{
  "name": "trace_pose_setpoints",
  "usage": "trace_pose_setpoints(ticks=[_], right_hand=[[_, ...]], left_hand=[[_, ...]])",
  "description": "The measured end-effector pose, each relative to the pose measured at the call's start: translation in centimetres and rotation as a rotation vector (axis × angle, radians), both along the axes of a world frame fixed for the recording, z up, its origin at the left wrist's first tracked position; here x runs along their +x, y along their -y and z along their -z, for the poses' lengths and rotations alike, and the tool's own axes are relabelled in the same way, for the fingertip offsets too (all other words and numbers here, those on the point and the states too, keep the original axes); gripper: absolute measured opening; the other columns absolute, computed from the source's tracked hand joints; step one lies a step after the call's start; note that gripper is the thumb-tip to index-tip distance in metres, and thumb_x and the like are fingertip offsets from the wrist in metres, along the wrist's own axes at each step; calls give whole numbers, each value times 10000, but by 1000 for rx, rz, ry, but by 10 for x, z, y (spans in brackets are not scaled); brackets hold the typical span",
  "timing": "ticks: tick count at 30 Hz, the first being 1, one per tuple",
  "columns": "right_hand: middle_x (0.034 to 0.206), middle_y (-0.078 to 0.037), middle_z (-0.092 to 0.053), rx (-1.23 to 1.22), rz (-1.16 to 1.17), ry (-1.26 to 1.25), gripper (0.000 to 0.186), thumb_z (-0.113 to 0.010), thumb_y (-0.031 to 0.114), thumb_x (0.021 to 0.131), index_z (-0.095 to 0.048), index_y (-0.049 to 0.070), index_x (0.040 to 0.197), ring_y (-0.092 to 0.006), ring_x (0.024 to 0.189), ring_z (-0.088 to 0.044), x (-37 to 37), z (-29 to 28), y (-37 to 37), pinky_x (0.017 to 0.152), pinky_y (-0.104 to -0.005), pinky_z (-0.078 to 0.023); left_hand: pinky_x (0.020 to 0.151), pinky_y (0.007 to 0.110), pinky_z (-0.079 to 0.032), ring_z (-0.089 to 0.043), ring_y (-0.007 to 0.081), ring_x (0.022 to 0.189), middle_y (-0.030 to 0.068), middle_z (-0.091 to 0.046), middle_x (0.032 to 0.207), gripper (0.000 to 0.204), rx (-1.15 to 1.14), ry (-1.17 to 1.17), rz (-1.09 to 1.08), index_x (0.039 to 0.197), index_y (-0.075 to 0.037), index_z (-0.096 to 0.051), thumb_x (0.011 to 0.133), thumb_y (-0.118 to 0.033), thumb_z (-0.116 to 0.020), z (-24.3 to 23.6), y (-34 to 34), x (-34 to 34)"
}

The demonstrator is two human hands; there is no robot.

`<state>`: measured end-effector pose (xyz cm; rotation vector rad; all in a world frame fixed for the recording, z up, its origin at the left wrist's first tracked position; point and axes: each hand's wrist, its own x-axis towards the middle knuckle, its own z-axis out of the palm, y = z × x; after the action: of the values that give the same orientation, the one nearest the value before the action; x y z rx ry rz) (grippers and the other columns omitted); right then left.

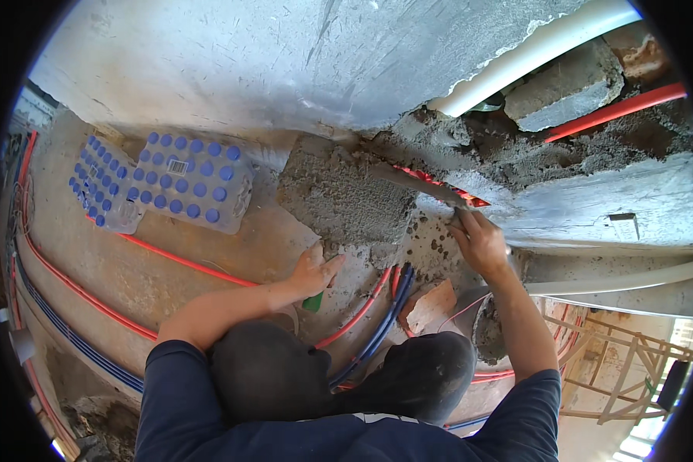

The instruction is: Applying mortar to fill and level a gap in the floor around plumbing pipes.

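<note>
My right hand (481, 242) is closed around the near end of a mortar-smeared trowel (416, 183), whose long narrow blade points left across a flat board (346, 192) heaped with wet grey mortar. At the board's near edge, my left hand (314, 273) is wrapped round a green handle (313, 302); its join to the board is hidden by the hand and mortar. A shiny red patterned strip (466, 196) shows beside the blade, at the foot of the wall. Rough mortar (431, 135) fills the wall's broken channel.
Shrink-wrapped bottles with blue caps (185, 181) stand at left. Red conduits (354, 316) and blue pipes (381, 327) run over the floor, near a broken brick (427, 306). A white pipe (539, 58), a concrete block (566, 85) and a red pipe (616, 112) lie in the wall channel.
</note>
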<state>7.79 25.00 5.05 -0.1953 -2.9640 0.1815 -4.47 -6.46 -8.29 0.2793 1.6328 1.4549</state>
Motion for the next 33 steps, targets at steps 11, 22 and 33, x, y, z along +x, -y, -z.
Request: trace_pose_setpoints(ticks=[11,22,33], right_hand=[[840,-125,-658,-79,186,70,316,-677,152,866,-618,13,1144,-318,613,-598,61,-2,-26,568,-387,-474],[810,-142,-661,24,236,181,284,-636,180,894,-627,37,1140,-358,623,-592,60,-31,-81,585,-412,-467],[777,-154,-651,0,139,163,246,-631,189,897,-627,35,1088,-367,629,-589,45,-35,-83,594,-424,-458]], left_hand=[[453,275,-435,-517,157,479,62,-566,649,221,-110,102,52,983,-34,-508,906,-208,-620,7,-5,-5],[438,282,-416,-504,154,474,67,-544,634,188,-31,118,-40,960,-41,-499,915,-190,-603,9,-35,21],[443,280,-417,-491,149,461,52,-538,627,169,14,107,-77,944,-56,-511,927,-202,-594,30,-54,37]])
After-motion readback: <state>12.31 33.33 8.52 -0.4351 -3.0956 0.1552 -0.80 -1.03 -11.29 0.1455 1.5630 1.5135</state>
